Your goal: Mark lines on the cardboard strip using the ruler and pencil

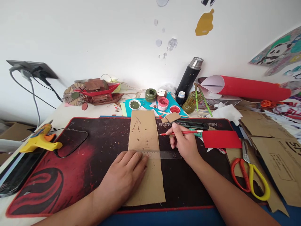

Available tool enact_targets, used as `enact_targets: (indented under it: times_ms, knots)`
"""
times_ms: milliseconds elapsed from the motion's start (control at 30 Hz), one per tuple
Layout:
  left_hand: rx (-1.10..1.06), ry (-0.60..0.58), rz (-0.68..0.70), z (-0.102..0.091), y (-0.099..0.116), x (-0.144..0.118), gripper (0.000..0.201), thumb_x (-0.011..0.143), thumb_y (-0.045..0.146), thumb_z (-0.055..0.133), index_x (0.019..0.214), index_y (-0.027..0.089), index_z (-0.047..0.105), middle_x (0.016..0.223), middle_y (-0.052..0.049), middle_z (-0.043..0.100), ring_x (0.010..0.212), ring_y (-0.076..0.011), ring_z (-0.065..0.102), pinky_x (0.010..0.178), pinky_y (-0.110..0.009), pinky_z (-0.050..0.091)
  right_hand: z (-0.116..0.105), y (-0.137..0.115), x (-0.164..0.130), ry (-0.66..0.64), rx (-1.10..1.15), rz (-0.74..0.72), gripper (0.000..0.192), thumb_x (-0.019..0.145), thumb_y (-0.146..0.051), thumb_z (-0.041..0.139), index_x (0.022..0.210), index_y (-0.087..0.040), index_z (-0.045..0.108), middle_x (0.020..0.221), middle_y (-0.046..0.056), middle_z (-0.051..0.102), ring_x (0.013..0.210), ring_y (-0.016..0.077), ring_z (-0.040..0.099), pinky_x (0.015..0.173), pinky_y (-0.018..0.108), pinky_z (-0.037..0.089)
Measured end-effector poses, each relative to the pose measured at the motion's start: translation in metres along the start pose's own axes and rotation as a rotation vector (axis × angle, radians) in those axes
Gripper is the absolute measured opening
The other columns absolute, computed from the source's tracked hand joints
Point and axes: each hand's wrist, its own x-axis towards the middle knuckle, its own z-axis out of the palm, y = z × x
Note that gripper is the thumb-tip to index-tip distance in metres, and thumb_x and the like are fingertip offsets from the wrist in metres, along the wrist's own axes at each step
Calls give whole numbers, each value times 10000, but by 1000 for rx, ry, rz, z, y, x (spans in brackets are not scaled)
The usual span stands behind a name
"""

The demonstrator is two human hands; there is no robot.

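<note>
A long strip of brown cardboard [144, 135] lies upright on a black and red desk mat [77, 157]. A clear ruler [164, 154] lies across the strip. My left hand [125, 175] presses flat on the ruler's left end and the cardboard. My right hand [184, 142] holds a red pencil [181, 133] just right of the strip, its tip pointing left toward the cardboard's edge. The right hand also rests on the ruler's right part.
A yellow glue gun [41, 139] lies at the mat's left. Red and yellow scissors [250, 175], a red paper piece [221, 139] and cardboard sheets [275, 147] lie to the right. Paint jars [162, 103], a black flask [190, 77] and a red paper roll [249, 88] stand behind.
</note>
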Motion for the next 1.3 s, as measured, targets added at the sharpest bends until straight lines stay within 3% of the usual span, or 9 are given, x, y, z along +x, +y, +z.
enact_targets:
  times_ms: [500, 1300]
  knots:
    - [-45, -14, -38, -2, 1, 1, 275, 1104, 198, 550, 1308, 147, 728, 1150, -101, 765, 1040, -260, 689, 912, -403, 547, 0, 3, -1, -17, -8, 42, 668, 931, -832, 700, 745, -192, 750, 487, -23, 551, 383, 128, 515, 390, 247, 411]
    - [-106, -5, -130, -1, 4, -1, 363, 1177, 250, 434, 1392, 155, 711, 1309, -71, 795, 1202, -261, 674, 1078, -434, 441, -1, 3, -4, -62, -34, 95, 625, 995, -766, 689, 762, -194, 781, 492, -23, 561, 396, 119, 532, 421, 243, 384]
